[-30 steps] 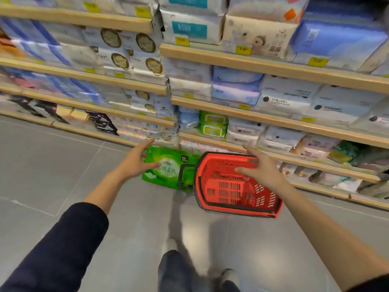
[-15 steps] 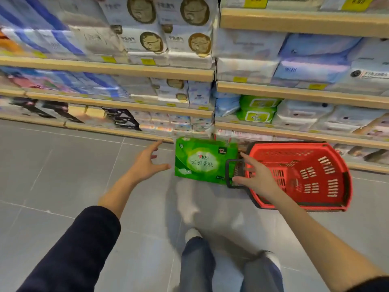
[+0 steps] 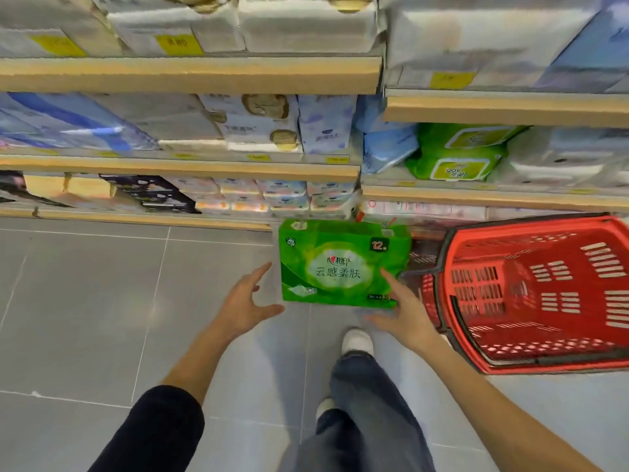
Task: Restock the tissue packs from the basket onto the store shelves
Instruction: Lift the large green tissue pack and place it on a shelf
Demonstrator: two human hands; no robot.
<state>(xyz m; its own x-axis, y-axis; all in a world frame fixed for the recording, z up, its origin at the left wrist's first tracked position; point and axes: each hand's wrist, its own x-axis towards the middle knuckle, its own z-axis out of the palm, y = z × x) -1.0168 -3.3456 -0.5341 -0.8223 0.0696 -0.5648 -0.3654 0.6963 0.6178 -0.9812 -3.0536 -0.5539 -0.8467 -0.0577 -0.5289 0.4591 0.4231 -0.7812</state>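
The green tissue pack (image 3: 343,267) stands upright on the grey floor (image 3: 85,301), directly in front of the lowest shelf (image 3: 136,220) and just left of the red basket (image 3: 531,294), which lies tipped on its side with its mouth toward the camera and looks empty. There is only the head view, and in it both bare hands flank the pack. The main risk from here, as I judge it, is a slip: the wrapper looks glossy and soft, so a squeeze from two flat palms could let the pack slide down or buckle in the middle, and a lopsided lift could swing it into the basket rim close on its right. The basket's dark handle (image 3: 418,272) also sits just beside the right hand and could snag it. The left hand (image 3: 243,301) hovers just short of the pack's left edge, fingers spread wide, thumb pointing toward the lower corner, holding nothing. The right hand (image 3: 403,313) reaches in from below right, fingers also splayed, one fingertip against or over the pack's lower right face; whether it presses the wrapper I cannot tell. Both forearms extend forward and down, dark sleeves pushed back above the elbows.
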